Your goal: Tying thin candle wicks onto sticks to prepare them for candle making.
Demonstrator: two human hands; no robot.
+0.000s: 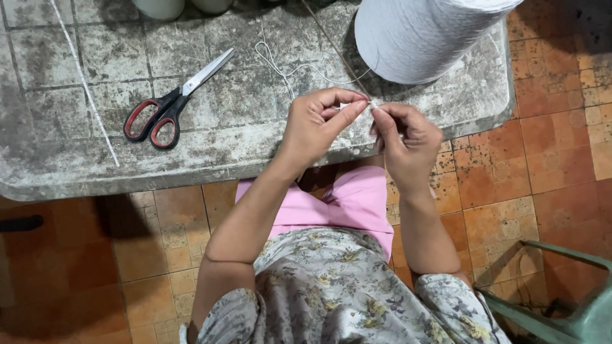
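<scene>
White thread (299, 67), seemingly one strand, pinched in both hands' (319, 124) grip; one scissors (167, 105), one spool (421, 35).

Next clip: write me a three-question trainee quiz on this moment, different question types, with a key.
1. True or false: the scissors lie closed on the table.
2. What do the left hand and right hand pinch between them?
3. The big spool stands: A) on the floor, B) on the table's far right part, C) in the lap.

Key: 1 false, the blades are open; 2 a white string; 3 B.
</scene>
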